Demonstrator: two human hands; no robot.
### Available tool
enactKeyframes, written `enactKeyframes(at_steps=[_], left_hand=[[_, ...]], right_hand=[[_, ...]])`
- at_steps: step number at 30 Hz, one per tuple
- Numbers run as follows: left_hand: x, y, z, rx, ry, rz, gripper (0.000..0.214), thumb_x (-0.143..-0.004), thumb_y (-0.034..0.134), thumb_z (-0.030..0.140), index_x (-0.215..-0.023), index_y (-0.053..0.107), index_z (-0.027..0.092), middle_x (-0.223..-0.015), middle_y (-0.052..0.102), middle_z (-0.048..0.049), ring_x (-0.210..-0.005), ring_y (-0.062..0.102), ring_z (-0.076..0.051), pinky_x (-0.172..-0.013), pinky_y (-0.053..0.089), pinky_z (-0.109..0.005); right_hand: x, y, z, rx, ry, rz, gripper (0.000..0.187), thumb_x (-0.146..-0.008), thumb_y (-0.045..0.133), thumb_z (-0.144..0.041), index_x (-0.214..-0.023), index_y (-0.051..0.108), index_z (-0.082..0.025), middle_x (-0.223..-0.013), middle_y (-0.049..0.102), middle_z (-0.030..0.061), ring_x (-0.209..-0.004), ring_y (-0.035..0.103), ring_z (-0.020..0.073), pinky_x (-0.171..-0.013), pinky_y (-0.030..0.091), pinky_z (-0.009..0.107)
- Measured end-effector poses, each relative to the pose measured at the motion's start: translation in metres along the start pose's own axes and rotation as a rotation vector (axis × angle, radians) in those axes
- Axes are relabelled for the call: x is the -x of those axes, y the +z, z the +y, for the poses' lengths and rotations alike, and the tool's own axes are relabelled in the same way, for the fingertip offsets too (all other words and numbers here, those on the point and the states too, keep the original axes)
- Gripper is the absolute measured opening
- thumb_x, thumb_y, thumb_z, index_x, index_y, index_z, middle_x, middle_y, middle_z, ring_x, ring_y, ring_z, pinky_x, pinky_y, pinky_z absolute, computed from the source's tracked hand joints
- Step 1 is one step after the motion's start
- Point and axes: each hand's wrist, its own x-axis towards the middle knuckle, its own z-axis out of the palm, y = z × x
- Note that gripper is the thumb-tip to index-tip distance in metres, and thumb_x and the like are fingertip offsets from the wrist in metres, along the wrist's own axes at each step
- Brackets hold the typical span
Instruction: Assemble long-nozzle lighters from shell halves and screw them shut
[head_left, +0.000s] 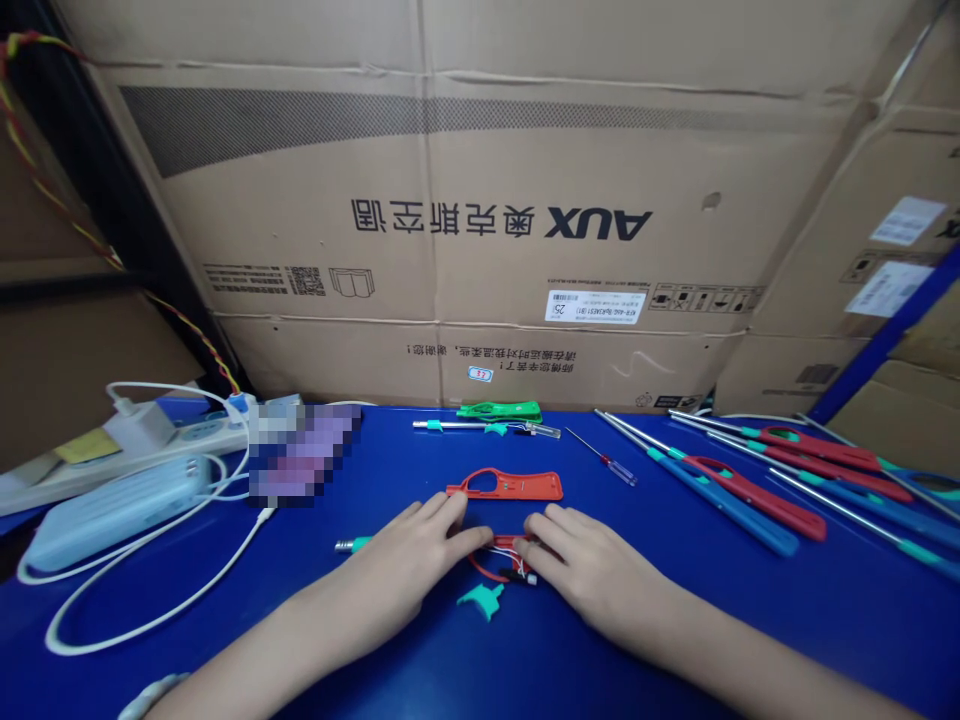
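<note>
My left hand [420, 550] has thumb and fingers bent together at the left of a red lighter shell half [506, 541], hiding part of it. On the shell's right end the fingers of my right hand [581, 560] press down. White wires and a small black igniter piece [517, 577] show between the hands. A metal tube with a teal collar [361, 545] sticks out left of my left hand. Just below the shell lies a loose teal trigger [484, 600]. Beyond my fingertips is another, orange-red shell half [517, 486], hollow side up.
Farther back lie a green shell half [501, 411], a metal tube [454, 427] and a screwdriver [611, 466]. Several red and blue long lighters [750, 495] spread at right. A power bank [120, 510], white cables, a power strip [217, 430] and a blurred phone [304, 455] occupy the left. Cardboard [480, 260] stands behind.
</note>
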Motion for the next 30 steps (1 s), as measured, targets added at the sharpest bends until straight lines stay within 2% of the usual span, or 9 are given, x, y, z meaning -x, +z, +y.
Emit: enactKeyframes(at_steps=[4, 7, 10, 13, 17, 20, 22, 25, 30], left_hand=[[-0.001, -0.009, 0.003, 0.111, -0.024, -0.025, 0.077, -0.064, 0.033, -0.013, -0.128, 0.051, 0.025, -0.111, 0.051, -0.0074, -0.104, 0.050, -0.022, -0.088, 0.047, -0.038], [-0.002, -0.015, 0.007, 0.200, -0.064, -0.059, 0.070, -0.071, 0.032, -0.013, -0.127, 0.053, 0.024, -0.107, 0.051, -0.0066, -0.101, 0.049, -0.021, -0.087, 0.046, -0.037], [-0.002, -0.018, 0.009, 0.260, -0.079, -0.092, 0.066, -0.075, 0.031, -0.013, -0.125, 0.054, 0.023, -0.102, 0.049, -0.0059, -0.097, 0.049, -0.021, -0.085, 0.046, -0.036], [-0.001, -0.018, 0.009, 0.286, -0.081, -0.073, 0.066, -0.074, 0.032, -0.013, -0.124, 0.054, 0.024, -0.102, 0.048, -0.0056, -0.096, 0.048, -0.020, -0.085, 0.045, -0.035], [0.000, -0.017, 0.011, 0.325, -0.089, -0.058, 0.063, -0.078, 0.031, -0.012, -0.124, 0.053, 0.025, -0.104, 0.049, -0.0053, -0.097, 0.048, -0.020, -0.087, 0.045, -0.035], [0.000, -0.018, 0.013, 0.344, -0.101, -0.083, 0.062, -0.079, 0.032, -0.011, -0.125, 0.051, 0.026, -0.107, 0.049, -0.0052, -0.100, 0.047, -0.020, -0.090, 0.044, -0.036], [0.001, -0.019, 0.014, 0.352, -0.116, -0.094, 0.064, -0.078, 0.032, -0.012, -0.125, 0.050, 0.027, -0.109, 0.048, -0.0049, -0.102, 0.047, -0.021, -0.090, 0.043, -0.036], [0.003, -0.018, 0.015, 0.351, -0.129, -0.091, 0.068, -0.075, 0.031, -0.014, -0.126, 0.047, 0.029, -0.112, 0.048, -0.0043, -0.104, 0.046, -0.021, -0.090, 0.043, -0.036], [0.005, -0.013, 0.013, 0.317, -0.116, -0.070, 0.063, -0.077, 0.032, -0.012, -0.123, 0.049, 0.028, -0.110, 0.049, -0.0041, -0.099, 0.048, -0.021, -0.086, 0.044, -0.035]], right_hand=[[0.000, -0.001, 0.000, -0.064, 0.044, -0.064, 0.025, -0.094, 0.039, -0.009, -0.102, 0.063, -0.011, -0.094, 0.060, 0.0119, -0.082, 0.054, 0.0222, -0.072, 0.050, 0.035], [0.001, -0.001, 0.003, -0.170, 0.088, -0.129, 0.030, -0.089, 0.040, -0.003, -0.106, 0.062, -0.012, -0.097, 0.059, 0.0111, -0.083, 0.051, 0.0222, -0.073, 0.049, 0.035], [0.001, -0.003, 0.005, -0.232, 0.118, -0.137, 0.035, -0.087, 0.037, 0.001, -0.110, 0.059, -0.012, -0.102, 0.058, 0.0121, -0.088, 0.051, 0.0229, -0.076, 0.048, 0.036], [-0.001, -0.010, 0.006, -0.289, 0.166, -0.157, 0.027, -0.089, 0.036, -0.002, -0.103, 0.058, -0.011, -0.098, 0.058, 0.0123, -0.086, 0.051, 0.0225, -0.077, 0.047, 0.037], [-0.004, -0.023, 0.001, -0.328, 0.237, -0.203, 0.014, -0.094, 0.042, -0.014, -0.094, 0.056, -0.015, -0.094, 0.059, 0.0082, -0.083, 0.052, 0.0206, -0.077, 0.047, 0.035], [-0.001, -0.025, -0.006, -0.268, 0.230, -0.198, 0.014, -0.089, 0.057, -0.031, -0.097, 0.057, -0.019, -0.099, 0.059, 0.0068, -0.086, 0.054, 0.0227, -0.077, 0.046, 0.037], [0.001, -0.022, -0.010, -0.173, 0.208, -0.169, 0.013, -0.084, 0.062, -0.028, -0.094, 0.057, -0.021, -0.100, 0.060, 0.0067, -0.085, 0.054, 0.0237, -0.073, 0.045, 0.037], [0.004, -0.016, -0.014, -0.078, 0.195, -0.118, 0.011, -0.082, 0.059, -0.015, -0.091, 0.057, -0.022, -0.098, 0.061, 0.0058, -0.080, 0.054, 0.0225, -0.068, 0.043, 0.035], [0.001, -0.018, -0.014, -0.155, 0.249, -0.095, 0.009, -0.086, 0.052, -0.013, -0.089, 0.056, -0.020, -0.093, 0.061, 0.0046, -0.076, 0.052, 0.0203, -0.070, 0.042, 0.034]])
